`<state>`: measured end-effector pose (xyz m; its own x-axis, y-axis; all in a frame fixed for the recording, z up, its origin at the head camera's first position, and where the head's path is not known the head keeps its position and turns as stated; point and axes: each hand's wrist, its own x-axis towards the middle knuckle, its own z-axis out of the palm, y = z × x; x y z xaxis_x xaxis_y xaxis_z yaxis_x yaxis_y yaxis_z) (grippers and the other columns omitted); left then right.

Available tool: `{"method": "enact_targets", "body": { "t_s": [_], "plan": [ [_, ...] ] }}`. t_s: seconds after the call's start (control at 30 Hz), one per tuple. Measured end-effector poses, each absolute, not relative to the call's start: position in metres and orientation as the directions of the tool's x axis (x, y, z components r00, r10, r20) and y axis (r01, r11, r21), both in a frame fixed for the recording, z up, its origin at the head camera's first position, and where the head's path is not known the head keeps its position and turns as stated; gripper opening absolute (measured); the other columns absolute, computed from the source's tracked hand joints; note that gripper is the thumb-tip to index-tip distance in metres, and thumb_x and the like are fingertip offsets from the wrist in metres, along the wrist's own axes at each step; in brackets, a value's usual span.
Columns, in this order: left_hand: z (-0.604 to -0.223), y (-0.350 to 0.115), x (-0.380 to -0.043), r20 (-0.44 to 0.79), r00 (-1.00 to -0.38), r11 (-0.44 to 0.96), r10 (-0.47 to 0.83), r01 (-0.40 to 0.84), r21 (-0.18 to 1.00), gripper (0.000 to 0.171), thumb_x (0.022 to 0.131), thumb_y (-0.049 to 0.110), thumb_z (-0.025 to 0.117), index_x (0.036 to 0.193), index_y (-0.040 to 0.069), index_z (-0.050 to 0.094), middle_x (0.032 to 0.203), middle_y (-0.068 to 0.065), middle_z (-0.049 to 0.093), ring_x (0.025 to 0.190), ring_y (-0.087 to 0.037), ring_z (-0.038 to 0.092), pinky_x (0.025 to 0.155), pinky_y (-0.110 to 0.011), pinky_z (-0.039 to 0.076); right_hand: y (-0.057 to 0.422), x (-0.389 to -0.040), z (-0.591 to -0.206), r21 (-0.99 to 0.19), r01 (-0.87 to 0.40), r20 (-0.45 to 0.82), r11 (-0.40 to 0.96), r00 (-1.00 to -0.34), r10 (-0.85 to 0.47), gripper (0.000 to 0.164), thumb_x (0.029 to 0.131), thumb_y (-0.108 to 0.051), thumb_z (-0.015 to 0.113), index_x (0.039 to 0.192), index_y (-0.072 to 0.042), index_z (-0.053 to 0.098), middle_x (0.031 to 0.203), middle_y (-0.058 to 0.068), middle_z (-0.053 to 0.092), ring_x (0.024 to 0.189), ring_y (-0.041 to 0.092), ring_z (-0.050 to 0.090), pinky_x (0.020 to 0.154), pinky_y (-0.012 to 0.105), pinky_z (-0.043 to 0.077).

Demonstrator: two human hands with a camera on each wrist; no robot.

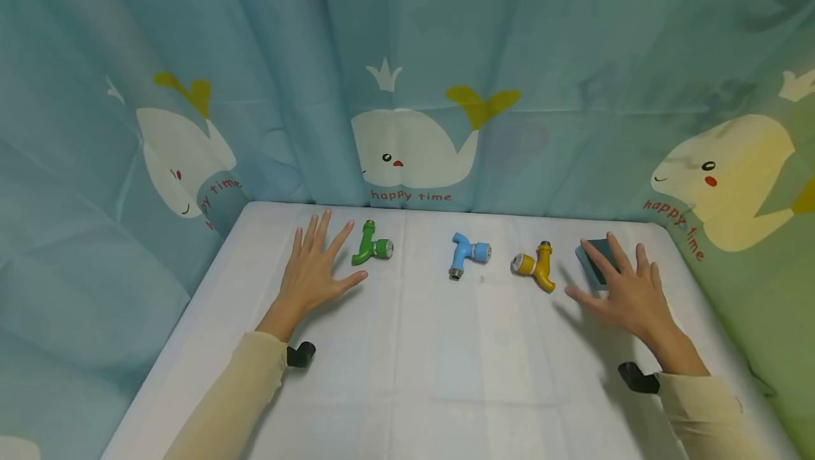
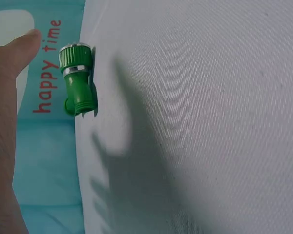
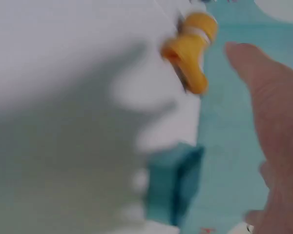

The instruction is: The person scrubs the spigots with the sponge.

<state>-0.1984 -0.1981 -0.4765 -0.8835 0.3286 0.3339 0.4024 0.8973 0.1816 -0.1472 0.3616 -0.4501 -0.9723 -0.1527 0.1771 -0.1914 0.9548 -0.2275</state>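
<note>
Both hands are spread over a white table. My left hand (image 1: pixel 312 272) has its fingers straight and apart, just left of a green tap (image 1: pixel 371 244), and holds nothing. In the left wrist view the green tap (image 2: pixel 78 78) lies past the thumb. Toward the middle lies a light blue tap (image 1: pixel 467 255), with a yellow tap (image 1: pixel 538 267) to its right. My right hand (image 1: pixel 633 297) spreads its fingers above a teal block (image 1: pixel 588 265), partly covering it in the head view. In the right wrist view the yellow tap (image 3: pixel 193 51) and teal block (image 3: pixel 166 183) look blurred and apart from the hand.
A white cloth (image 1: pixel 446 361) covers the table. Behind it and at both sides hangs a blue-green curtain (image 1: pixel 407 21) printed with white whales. A black wrist mount (image 1: pixel 302 354) shows at the left sleeve, another black mount (image 1: pixel 639 378) at the right.
</note>
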Motion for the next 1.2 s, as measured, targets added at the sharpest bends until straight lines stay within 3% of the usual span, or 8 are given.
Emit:
{"method": "enact_targets", "body": {
  "t_s": [0.1, 0.23, 0.33, 0.43, 0.63, 0.83, 1.03, 1.2],
  "plan": [
    [-0.476, -0.198, -0.198, 0.359, -0.874, 0.893, 0.328, 0.411, 0.183, 0.098, 0.083, 0.069, 0.068, 0.163, 0.025, 0.032, 0.169, -0.022, 0.013, 0.154, -0.047, 0.011, 0.119, -0.07, 0.011, 0.379, -0.168, -0.438, -0.237, -0.212, 0.089, 0.948, -0.977, -0.195, 0.093, 0.088, -0.049, 0.078, 0.162, -0.019, 0.03, 0.162, 0.034, 0.019, 0.131, 0.078, 0.021, 0.101, 0.086, 0.02],
    [-0.477, -0.2, -0.195, 0.388, -0.864, 0.891, 0.32, 0.414, 0.188, 0.097, 0.082, 0.066, 0.071, 0.162, 0.024, 0.035, 0.168, -0.023, 0.017, 0.152, -0.049, 0.016, 0.118, -0.071, 0.014, 0.398, -0.195, -0.431, -0.28, -0.183, -0.139, 0.942, -0.964, -0.229, 0.091, 0.091, -0.042, 0.078, 0.16, -0.01, 0.028, 0.156, 0.045, 0.015, 0.126, 0.077, 0.029, 0.097, 0.086, 0.027],
    [-0.479, -0.202, -0.192, 0.394, -0.862, 0.889, 0.319, 0.417, 0.192, 0.096, 0.082, 0.065, 0.071, 0.162, 0.025, 0.034, 0.167, -0.024, 0.018, 0.153, -0.048, 0.015, 0.118, -0.071, 0.015, 0.404, -0.208, -0.432, -0.3, -0.164, -0.272, 0.94, -0.93, -0.249, 0.093, 0.089, -0.041, 0.08, 0.158, -0.005, 0.029, 0.15, 0.048, 0.023, 0.126, 0.071, 0.035, 0.095, 0.082, 0.035],
    [-0.481, -0.202, -0.191, 0.393, -0.86, 0.882, 0.326, 0.426, 0.2, 0.095, 0.084, 0.063, 0.071, 0.162, 0.026, 0.033, 0.168, -0.024, 0.017, 0.154, -0.046, 0.012, 0.118, -0.071, 0.015, 0.405, -0.214, -0.435, -0.296, -0.165, -0.318, 0.941, -0.912, -0.259, 0.095, 0.084, -0.039, 0.085, 0.155, -0.002, 0.032, 0.138, 0.048, 0.037, 0.12, 0.062, 0.044, 0.091, 0.077, 0.043],
    [-0.485, -0.198, -0.192, 0.404, -0.847, 0.858, 0.344, 0.459, 0.231, 0.092, 0.086, 0.058, 0.072, 0.162, 0.026, 0.033, 0.167, -0.024, 0.018, 0.152, -0.05, 0.018, 0.117, -0.072, 0.017, 0.403, -0.217, -0.434, -0.287, -0.158, -0.304, 0.945, -0.92, -0.246, 0.091, 0.08, -0.033, 0.089, 0.149, -0.004, 0.038, 0.121, 0.042, 0.047, 0.101, 0.048, 0.053, 0.081, 0.068, 0.05],
    [-0.48, -0.164, -0.201, 0.392, -0.812, 0.805, 0.433, 0.544, 0.238, 0.088, 0.09, 0.054, 0.071, 0.163, 0.023, 0.032, 0.168, -0.023, 0.017, 0.152, -0.048, 0.019, 0.118, -0.069, 0.019, 0.416, -0.199, -0.427, -0.377, -0.207, -0.12, 0.903, -0.956, -0.269, 0.086, 0.082, -0.025, 0.088, 0.147, -0.001, 0.036, 0.117, 0.039, 0.053, 0.1, 0.05, 0.054, 0.078, 0.064, 0.05],
    [-0.453, -0.072, -0.223, 0.367, -0.715, 0.687, 0.595, 0.69, 0.229, 0.082, 0.095, 0.05, 0.069, 0.162, 0.02, 0.033, 0.167, -0.018, 0.022, 0.152, -0.039, 0.026, 0.123, -0.056, 0.023, 0.436, -0.169, -0.43, -0.561, -0.192, 0.043, 0.805, -0.978, -0.203, 0.086, 0.086, -0.014, 0.084, 0.152, -0.001, 0.029, 0.13, 0.038, 0.044, 0.099, 0.048, 0.057, 0.072, 0.045, 0.054],
    [-0.438, 0.022, -0.235, 0.186, -0.658, 0.613, 0.73, 0.75, 0.249, 0.065, 0.101, 0.047, 0.064, 0.156, 0.019, 0.045, 0.162, -0.011, 0.038, 0.147, -0.029, 0.039, 0.119, -0.044, 0.036, 0.443, -0.149, -0.438, -0.734, -0.104, 0.015, 0.671, -0.991, -0.136, 0.089, 0.091, -0.01, 0.079, 0.157, -0.01, 0.02, 0.142, 0.044, 0.029, 0.083, 0.034, 0.066, 0.061, 0.03, 0.055]
  ]
}}
